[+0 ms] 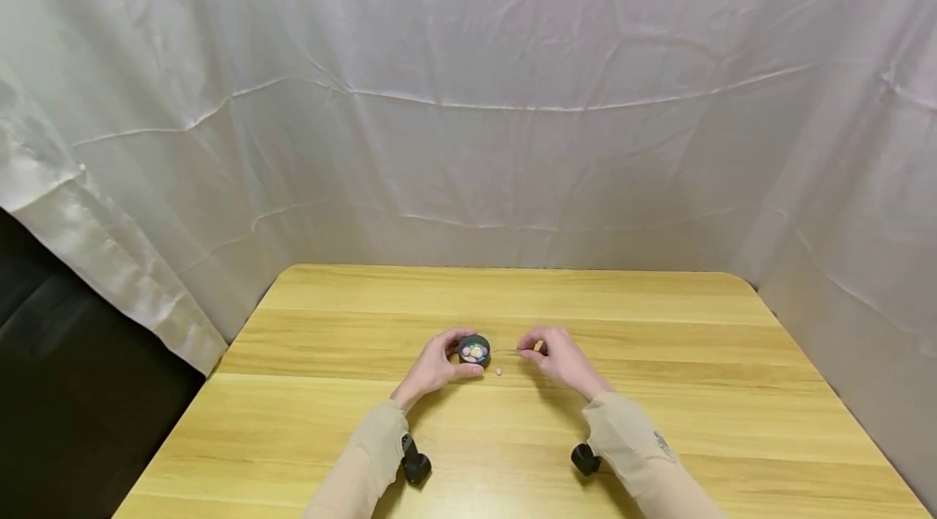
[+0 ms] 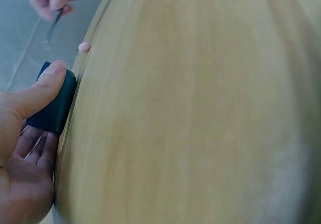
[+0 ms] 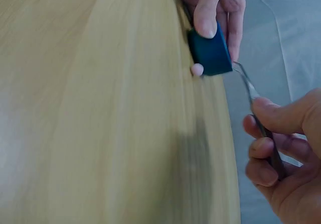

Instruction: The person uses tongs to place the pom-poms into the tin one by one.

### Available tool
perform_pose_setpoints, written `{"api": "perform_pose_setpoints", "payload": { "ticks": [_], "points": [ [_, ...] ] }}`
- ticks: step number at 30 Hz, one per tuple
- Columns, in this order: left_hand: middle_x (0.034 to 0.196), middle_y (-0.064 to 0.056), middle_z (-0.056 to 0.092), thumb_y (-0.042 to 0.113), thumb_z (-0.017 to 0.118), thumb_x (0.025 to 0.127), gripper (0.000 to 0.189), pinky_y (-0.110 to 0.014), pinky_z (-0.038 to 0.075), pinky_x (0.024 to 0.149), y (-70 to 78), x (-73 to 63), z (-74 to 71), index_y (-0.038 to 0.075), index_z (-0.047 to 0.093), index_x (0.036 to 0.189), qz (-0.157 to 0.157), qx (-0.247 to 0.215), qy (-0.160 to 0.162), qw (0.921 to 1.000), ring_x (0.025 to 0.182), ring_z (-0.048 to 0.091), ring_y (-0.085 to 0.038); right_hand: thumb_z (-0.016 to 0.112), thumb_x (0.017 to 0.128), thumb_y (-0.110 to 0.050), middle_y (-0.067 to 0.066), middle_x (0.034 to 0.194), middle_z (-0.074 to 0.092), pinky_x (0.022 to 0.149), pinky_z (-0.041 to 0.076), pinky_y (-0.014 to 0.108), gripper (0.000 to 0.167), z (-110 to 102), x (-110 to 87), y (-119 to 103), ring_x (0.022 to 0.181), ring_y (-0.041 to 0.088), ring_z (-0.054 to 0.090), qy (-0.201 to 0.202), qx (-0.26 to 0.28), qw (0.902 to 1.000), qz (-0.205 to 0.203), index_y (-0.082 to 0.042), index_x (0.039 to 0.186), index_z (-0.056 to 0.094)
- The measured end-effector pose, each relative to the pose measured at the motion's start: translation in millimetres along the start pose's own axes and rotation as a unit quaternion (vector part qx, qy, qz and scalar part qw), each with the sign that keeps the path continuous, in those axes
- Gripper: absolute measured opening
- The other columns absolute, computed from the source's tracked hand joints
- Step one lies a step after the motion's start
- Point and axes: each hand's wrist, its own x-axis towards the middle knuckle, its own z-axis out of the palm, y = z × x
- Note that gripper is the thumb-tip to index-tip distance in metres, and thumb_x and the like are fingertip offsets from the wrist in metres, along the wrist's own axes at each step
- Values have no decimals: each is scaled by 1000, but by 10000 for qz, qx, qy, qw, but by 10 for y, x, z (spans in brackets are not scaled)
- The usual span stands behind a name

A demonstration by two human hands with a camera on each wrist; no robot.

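A small dark round cup [image 1: 474,361] stands on the table, several pastel balls [image 1: 476,351] inside it. My left hand [image 1: 433,364] grips the cup from the left, thumb on the near side and fingers around the far side. In the left wrist view, the thumb presses the dark teal wall of the cup [image 2: 59,103]. A bent-tip pair of tweezers [image 3: 249,86] is pinched in my right hand [image 1: 558,356], its tips pointing left near the cup's rim. Whether the tips hold anything is too small to tell. One pale pink ball [image 1: 499,372] lies on the table beside the cup.
The wooden table [image 1: 659,438] spreads around both hands. White curtains [image 1: 468,161] hang behind it and at the sides. Black wrist devices [image 1: 416,466] sit under both sleeves. A dark surface [image 1: 73,389] shows at the left, beyond the table edge.
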Motion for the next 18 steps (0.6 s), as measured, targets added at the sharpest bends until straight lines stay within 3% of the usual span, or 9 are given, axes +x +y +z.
{"api": "perform_pose_setpoints", "payload": {
  "ticks": [7, 13, 18],
  "points": [
    [133, -21, 62, 11, 84, 82, 63, -43, 53, 102, -12, -5, -10, 0, 56, 137, -23, 59, 37, 10000, 120, 63, -36, 69, 92, -3, 4, 87, 70, 57, 44, 18, 6, 14, -64, 93, 65, 5, 53, -485, -43, 9988, -73, -5, 91, 75],
    [134, -19, 62, 12, 83, 83, 63, -44, 52, 103, 3, -10, -8, 1, 55, 139, -88, -24, 13, 10000, 121, 62, -34, 69, 93, -5, 3, 88, 70, 61, 45, 18, 7, 39, -64, 82, 69, 6, 54, -515, -93, 9986, 59, -6, 92, 75],
    [132, -22, 62, 11, 82, 84, 63, -48, 52, 103, 30, -14, -3, -2, 54, 138, 36, 39, -19, 10000, 120, 62, -38, 69, 93, -3, 1, 83, 69, 59, 44, 18, 8, 50, -70, 83, 66, 7, 53, -537, -136, 9983, 154, -7, 90, 75]
  ]
}}
